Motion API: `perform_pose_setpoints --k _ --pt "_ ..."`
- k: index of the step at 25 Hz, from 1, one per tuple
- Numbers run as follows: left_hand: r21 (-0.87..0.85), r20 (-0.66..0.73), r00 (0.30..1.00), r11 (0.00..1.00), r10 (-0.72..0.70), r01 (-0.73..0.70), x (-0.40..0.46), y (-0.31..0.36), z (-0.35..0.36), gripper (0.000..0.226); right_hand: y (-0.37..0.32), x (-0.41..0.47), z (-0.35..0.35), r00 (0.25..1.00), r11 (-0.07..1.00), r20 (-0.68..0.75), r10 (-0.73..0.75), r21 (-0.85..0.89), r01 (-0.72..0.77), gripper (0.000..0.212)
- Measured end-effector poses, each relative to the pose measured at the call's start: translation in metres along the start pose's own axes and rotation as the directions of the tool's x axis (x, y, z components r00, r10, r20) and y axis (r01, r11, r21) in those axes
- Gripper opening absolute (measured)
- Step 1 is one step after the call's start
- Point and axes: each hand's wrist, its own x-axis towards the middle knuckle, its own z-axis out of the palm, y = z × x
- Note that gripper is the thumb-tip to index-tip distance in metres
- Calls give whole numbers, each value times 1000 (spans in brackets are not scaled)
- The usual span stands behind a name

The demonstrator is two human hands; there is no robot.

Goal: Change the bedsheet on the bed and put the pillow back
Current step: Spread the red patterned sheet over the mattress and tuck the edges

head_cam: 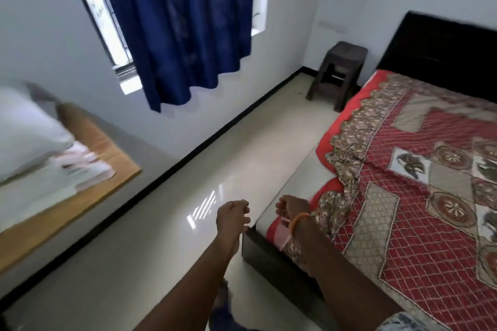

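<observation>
- Wooden desk [113, 153] stands at the left, along the white wall; only part of it shows.
- White pillow [24, 129] lies on the desk towards its left end, blurred, with a stack of folded pale cloth [80, 166] just beside it, nearer the desk's right corner.
- Blue curtain [174, 27] hangs over the window [99, 8] behind, covering most of it; a strip of daylight shows at the curtain's left edge.
- Glossy pale floor [228, 148] runs between the desk and the bed, with a black skirting line along the wall.
- Left hand [232, 216] is held out over the floor, just off the bed's near left corner; its fingers are loosely curled and hold nothing.
- Right hand [291, 208] reaches over that same corner of the bed, an orange band [298, 219] on its wrist; the fingers bend down at the sheet's edge, but whether they grip it I cannot tell.
- Red patterned bedsheet [419, 169] covers the bed [269, 252], rumpled along the left edge, where a strip of pale mattress [304, 169] shows bare.
- Dark stool [338, 72] stands on the floor in the far corner, beside the head of the bed.
- Black headboard [443, 48] rises against the far wall at the right.
</observation>
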Motion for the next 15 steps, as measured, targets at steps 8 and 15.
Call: perform_pose_setpoints --k 8,15 --pt "207 163 986 975 45 -78 219 181 88 8 -187 158 83 993 969 -111 -35 238 61 20" --pt "337 365 915 941 -172 43 380 275 249 7 -313 305 67 932 910 -357 66 404 91 15"
